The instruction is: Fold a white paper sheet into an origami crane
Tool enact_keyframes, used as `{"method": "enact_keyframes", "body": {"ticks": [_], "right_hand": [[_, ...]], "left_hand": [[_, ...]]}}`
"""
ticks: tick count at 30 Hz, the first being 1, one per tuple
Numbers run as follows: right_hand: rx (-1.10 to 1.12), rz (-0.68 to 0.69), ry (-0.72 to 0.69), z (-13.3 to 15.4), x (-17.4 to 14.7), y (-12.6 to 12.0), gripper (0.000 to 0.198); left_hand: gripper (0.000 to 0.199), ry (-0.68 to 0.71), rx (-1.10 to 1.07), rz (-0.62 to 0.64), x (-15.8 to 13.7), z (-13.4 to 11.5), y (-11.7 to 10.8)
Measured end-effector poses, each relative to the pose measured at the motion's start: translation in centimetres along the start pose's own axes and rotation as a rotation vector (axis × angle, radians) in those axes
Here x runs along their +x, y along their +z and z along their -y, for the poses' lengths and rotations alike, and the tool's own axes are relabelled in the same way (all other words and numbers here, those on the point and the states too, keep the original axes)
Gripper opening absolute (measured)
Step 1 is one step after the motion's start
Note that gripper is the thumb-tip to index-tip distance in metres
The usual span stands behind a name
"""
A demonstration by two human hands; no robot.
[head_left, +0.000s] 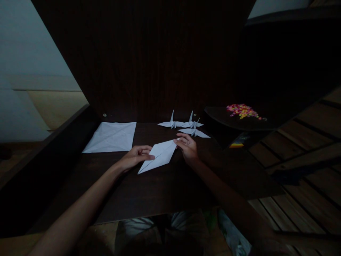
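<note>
A white sheet of paper folded into a long diamond point(163, 155) is held just above the dark desk, tilted up toward the right. My left hand point(137, 156) pinches its left side, thumb on top and fingers behind. At the upper right tip, my right hand point(188, 145) grips the paper between thumb and fingers. A seam runs lengthwise down the middle of the diamond. Behind my right hand stand several white folded paper cranes point(194, 131), their wings spread and close together. A flat, creased white sheet point(110, 137) lies to the left of my left hand.
The dark wooden desk point(133, 199) has a tall back panel point(149, 64) and a raised left side edge point(48, 153). On a dark rounded shelf point(218, 115) at right lies a heap of small pink and yellow pieces point(243, 111). Slatted wood point(306, 142) shows at far right.
</note>
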State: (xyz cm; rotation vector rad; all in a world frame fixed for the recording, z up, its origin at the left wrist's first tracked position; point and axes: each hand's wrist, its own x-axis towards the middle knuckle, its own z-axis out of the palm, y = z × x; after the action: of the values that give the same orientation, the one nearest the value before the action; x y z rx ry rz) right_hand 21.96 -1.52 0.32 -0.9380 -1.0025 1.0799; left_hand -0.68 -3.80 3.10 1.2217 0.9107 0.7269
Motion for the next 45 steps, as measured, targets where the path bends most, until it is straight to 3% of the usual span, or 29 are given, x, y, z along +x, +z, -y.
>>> {"method": "enact_keyframes", "body": {"ticks": [6,9,14,17,25,35,45], "right_hand": [[0.019,0.067,0.048,-0.2,-0.5,0.9,0.039],[0.103,0.072,0.139,0.0,-0.7,1.2,0.043],[0.070,0.240,0.307,-0.4,-1.3,1.3,0.032],[0.018,0.280,0.263,-0.7,-1.7,1.4,0.030],[-0.116,0.233,0.176,-0.3,-2.2,1.5,0.022],[-0.222,0.234,0.093,0.1,-2.4,1.7,0.024],[-0.310,0.130,-0.031,0.5,-2.3,1.4,0.033]], "left_hand": [[0.028,-0.017,0.084,-0.072,0.2,0.9,1.3],[0.028,0.024,0.101,-0.121,0.4,1.3,1.3],[0.032,0.064,0.095,-0.153,0.6,1.6,1.4],[0.033,0.069,0.135,-0.131,0.6,1.7,1.5],[0.030,0.051,0.135,-0.027,0.6,1.7,1.8],[0.027,-0.006,0.198,0.076,0.5,2.5,2.2],[0.027,-0.042,0.194,0.127,0.4,1.9,2.1]]}}
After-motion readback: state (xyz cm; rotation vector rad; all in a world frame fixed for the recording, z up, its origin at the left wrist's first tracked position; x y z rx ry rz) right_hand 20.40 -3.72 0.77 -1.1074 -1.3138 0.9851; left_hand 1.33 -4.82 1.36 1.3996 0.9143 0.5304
